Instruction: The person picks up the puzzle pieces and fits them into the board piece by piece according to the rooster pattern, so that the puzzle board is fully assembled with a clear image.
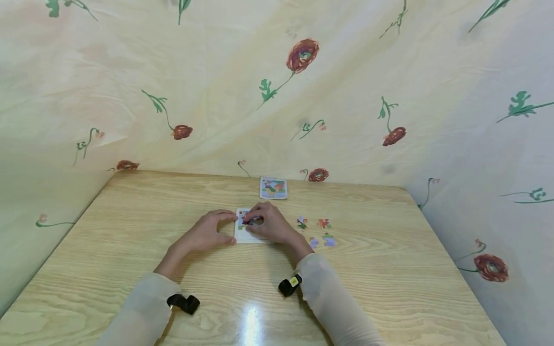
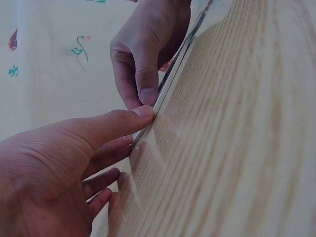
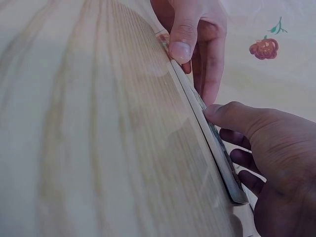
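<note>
A white puzzle board lies flat on the table, its upper part covered with colourful pieces. My left hand steadies its left edge, index fingertip near the far corner and thumb near the front one. In the left wrist view the thumb is straight along the rim, the other fingers loosely extended. Over the board, my right hand pinches a small dark-coloured puzzle piece between thumb and index finger, right at the board's surface. The right hand and wrist cover the board's right side.
Several loose puzzle pieces lie on the wooden table to the right of the board. Behind it, near the table's back edge, is a picture card with a colourful print. A flower-patterned cloth hangs behind and beside the table.
</note>
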Demonstrator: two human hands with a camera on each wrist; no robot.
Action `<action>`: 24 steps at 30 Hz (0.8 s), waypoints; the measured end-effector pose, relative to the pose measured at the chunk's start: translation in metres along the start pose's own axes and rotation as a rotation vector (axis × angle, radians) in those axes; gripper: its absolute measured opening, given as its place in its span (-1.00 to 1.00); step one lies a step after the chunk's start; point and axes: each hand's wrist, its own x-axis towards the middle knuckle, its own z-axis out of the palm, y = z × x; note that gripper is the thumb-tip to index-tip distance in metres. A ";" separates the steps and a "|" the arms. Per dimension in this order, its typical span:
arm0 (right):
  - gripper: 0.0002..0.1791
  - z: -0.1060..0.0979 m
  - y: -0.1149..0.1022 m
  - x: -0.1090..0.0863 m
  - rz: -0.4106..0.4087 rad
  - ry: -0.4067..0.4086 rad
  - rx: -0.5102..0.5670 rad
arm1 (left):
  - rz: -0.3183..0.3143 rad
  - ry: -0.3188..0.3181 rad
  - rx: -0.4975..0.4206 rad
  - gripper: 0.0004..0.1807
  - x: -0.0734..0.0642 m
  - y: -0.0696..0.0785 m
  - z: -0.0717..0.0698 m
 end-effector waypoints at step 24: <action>-0.76 -0.010 0.000 -0.003 0.045 -0.047 0.064 | -0.015 -0.002 0.012 -0.31 0.000 0.001 0.002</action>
